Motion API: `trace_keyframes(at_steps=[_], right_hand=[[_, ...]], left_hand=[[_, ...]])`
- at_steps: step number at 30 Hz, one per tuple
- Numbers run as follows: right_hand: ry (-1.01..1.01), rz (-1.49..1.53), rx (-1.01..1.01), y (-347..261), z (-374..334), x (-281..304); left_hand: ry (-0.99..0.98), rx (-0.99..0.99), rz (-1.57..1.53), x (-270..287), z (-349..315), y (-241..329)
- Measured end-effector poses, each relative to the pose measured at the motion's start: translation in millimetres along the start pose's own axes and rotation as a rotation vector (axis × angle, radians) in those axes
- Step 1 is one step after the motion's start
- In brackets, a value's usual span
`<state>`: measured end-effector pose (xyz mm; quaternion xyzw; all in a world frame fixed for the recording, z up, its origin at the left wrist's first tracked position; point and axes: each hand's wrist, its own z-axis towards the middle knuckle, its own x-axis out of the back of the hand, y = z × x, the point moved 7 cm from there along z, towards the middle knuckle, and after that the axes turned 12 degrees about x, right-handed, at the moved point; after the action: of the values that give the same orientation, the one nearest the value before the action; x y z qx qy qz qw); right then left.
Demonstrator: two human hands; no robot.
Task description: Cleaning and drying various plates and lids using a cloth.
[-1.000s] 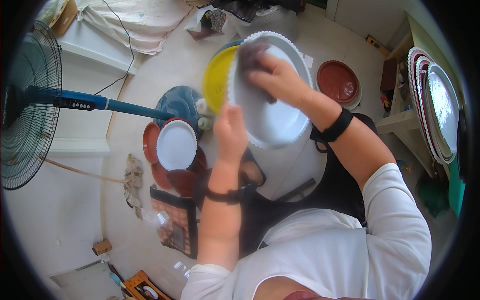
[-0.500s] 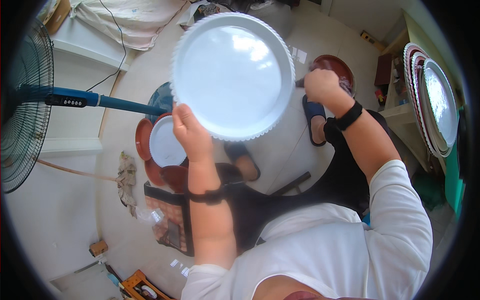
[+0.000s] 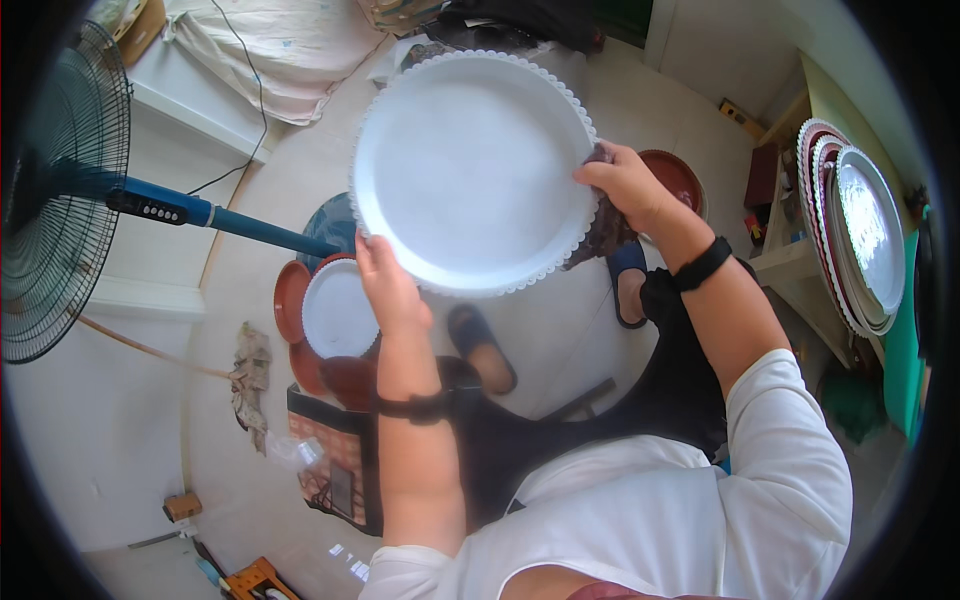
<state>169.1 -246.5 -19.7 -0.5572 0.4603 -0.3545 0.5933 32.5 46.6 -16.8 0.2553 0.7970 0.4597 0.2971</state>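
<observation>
A large round white dish [image 3: 470, 170] with a scalloped rim is held up in front of me, its shallow inside toward me. My left hand [image 3: 390, 285] grips its lower left rim, thumb on the near side. At the right rim, my right hand [image 3: 630, 190] pinches a dark brownish cloth [image 3: 604, 232] against the edge. Part of that cloth hangs behind the dish, and the fingers there are hidden. Below and left of the dish, another white scalloped dish [image 3: 338, 308] lies among several reddish-brown round dishes [image 3: 292, 300].
A standing fan [image 3: 160, 200] reaches in from the left. Several scalloped dishes [image 3: 868, 225] lean in a stack at the right. On the floor beyond my right hand sits a reddish-brown dish [image 3: 680, 182]. A patterned box [image 3: 335, 450] stands beside my left forearm.
My right hand has come left from over the brown dish with the cloth and now meets the white dish's right rim. The white dish sits slightly lower in view.
</observation>
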Motion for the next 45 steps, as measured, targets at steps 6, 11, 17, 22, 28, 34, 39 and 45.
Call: trace_keyframes(at_steps=[6, 11, 17, 22, 28, 34, 39, 45], right_hand=[[0.177, -0.970, 0.675, -40, -36, -39], [-0.121, -1.195, 1.032, -32, -69, -97], [-0.480, -1.168, 1.189, -26, -87, -116], [-0.291, -1.126, 0.280, 0, -33, -44], [-0.241, -0.157, 0.622, -58, -57, -87], [-0.271, -1.041, 1.379, -63, -92, -130], [0.036, -0.959, 1.174, -89, -51, -102], [0.120, -0.082, 0.176, -36, 32, -6]], left_hand=[[-0.403, -0.387, 0.184, -50, -24, 1], [-0.577, 0.054, -0.334, -66, -28, -16], [-0.521, 0.190, -0.555, -35, 0, -25], [-0.449, 0.017, -0.445, -26, -16, 1], [-0.449, -0.039, -0.105, -46, -30, -11], [-0.710, -0.067, 0.115, -85, -67, 11], [-0.662, -0.389, 0.524, -69, -72, 3], [-0.793, -0.128, 0.433, -16, -59, -16]])
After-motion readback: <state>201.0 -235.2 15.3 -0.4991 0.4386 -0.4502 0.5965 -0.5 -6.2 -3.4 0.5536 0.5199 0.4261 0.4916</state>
